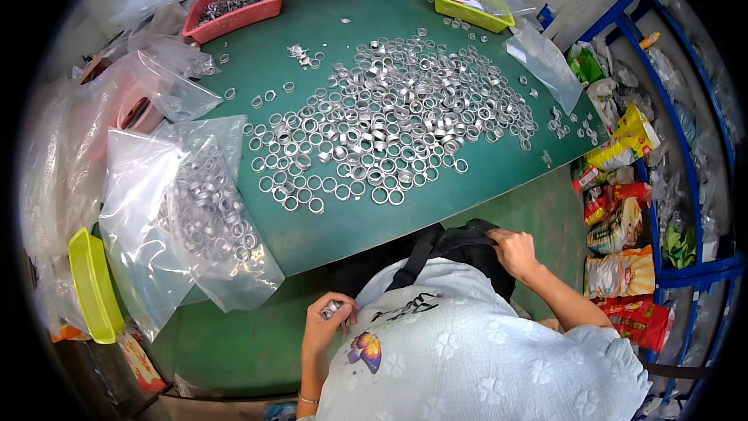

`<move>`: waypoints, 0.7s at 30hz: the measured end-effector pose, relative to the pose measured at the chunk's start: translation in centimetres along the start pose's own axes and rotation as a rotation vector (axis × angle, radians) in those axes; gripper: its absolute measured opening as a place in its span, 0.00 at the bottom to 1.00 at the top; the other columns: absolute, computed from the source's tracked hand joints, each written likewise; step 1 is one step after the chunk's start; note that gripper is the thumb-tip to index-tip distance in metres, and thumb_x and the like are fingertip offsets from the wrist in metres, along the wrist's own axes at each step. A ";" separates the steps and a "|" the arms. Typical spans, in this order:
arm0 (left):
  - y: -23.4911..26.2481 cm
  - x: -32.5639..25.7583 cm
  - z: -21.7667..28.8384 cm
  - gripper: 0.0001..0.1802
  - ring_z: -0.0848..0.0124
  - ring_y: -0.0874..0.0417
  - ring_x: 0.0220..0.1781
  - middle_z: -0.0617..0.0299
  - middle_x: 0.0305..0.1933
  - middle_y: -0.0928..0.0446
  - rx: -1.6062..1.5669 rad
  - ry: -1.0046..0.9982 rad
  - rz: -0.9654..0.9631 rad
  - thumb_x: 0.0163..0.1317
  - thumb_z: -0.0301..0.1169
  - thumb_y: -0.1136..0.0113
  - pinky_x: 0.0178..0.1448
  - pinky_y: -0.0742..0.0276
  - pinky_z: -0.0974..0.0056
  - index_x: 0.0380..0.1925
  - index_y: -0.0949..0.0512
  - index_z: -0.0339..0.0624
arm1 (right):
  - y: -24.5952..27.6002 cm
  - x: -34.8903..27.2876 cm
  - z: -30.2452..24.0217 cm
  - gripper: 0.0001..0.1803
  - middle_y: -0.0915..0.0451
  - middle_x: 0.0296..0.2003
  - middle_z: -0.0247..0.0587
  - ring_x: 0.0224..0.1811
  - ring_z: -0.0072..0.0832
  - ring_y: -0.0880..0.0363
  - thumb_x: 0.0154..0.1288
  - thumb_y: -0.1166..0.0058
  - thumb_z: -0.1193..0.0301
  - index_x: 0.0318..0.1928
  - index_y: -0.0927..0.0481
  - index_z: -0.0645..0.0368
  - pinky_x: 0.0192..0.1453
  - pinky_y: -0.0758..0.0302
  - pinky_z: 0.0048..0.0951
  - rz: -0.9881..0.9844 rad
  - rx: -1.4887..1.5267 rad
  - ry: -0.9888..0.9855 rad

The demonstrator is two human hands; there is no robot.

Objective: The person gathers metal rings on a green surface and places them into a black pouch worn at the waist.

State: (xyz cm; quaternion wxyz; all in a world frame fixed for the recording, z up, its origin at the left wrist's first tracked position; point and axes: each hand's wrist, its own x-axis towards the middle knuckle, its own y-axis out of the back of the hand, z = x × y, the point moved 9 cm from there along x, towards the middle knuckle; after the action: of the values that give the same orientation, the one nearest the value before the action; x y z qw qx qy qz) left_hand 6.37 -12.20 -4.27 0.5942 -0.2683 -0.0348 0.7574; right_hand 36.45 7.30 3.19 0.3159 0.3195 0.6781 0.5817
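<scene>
My left hand point(321, 323) is near the table's front edge, its fingers curled around several small silver metal rings point(333, 309). My right hand point(514, 252) pinches the edge of a black cloth point(475, 243) with a strap, which lies across my lap. In front of me, a wide spread of silver metal rings point(389, 129) covers the middle of the green table point(335, 228). To the left, a clear plastic bag point(140, 187) with many similar rings inside hangs partly over the table edge.
A pink basket point(276, 6) of small metal parts stands at the far left. At the far right is a yellow-green basket point(475, 15). An empty-looking yellow tray point(95, 288) leans at the left. Blue shelving point(693, 269) and colourful packages point(619, 274) line the right side.
</scene>
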 end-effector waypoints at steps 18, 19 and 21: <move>-11.0 6.7 4.3 0.07 0.72 0.21 0.30 0.54 0.35 0.22 -0.250 0.060 -0.231 0.63 0.30 0.45 0.21 0.31 0.73 0.35 0.25 0.38 | 2.3 4.1 -1.0 0.12 0.20 0.38 0.50 0.41 0.47 0.22 0.59 0.43 0.69 0.41 0.20 0.63 0.46 0.26 0.37 -0.361 0.646 0.029; -11.5 6.9 4.4 0.07 0.72 0.21 0.30 0.54 0.35 0.22 -0.246 0.067 -0.225 0.63 0.30 0.45 0.21 0.31 0.73 0.34 0.25 0.37 | 4.2 6.0 -2.4 0.10 0.20 0.37 0.49 0.40 0.46 0.22 0.59 0.43 0.71 0.40 0.20 0.63 0.45 0.26 0.37 -0.231 0.672 0.087; -12.7 7.7 4.9 0.08 0.72 0.21 0.30 0.54 0.35 0.22 -0.242 0.063 -0.213 0.64 0.32 0.46 0.21 0.31 0.73 0.34 0.25 0.37 | 6.6 9.6 -4.4 0.08 0.21 0.34 0.45 0.38 0.43 0.23 0.58 0.43 0.73 0.38 0.20 0.63 0.43 0.28 0.37 0.022 0.666 0.225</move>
State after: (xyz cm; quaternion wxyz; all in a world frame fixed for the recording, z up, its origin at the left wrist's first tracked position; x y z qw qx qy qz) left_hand 14.24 -0.17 1.81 0.6352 -0.3562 -0.1353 0.6718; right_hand 27.64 13.17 9.74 0.1115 0.3462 0.8576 0.3635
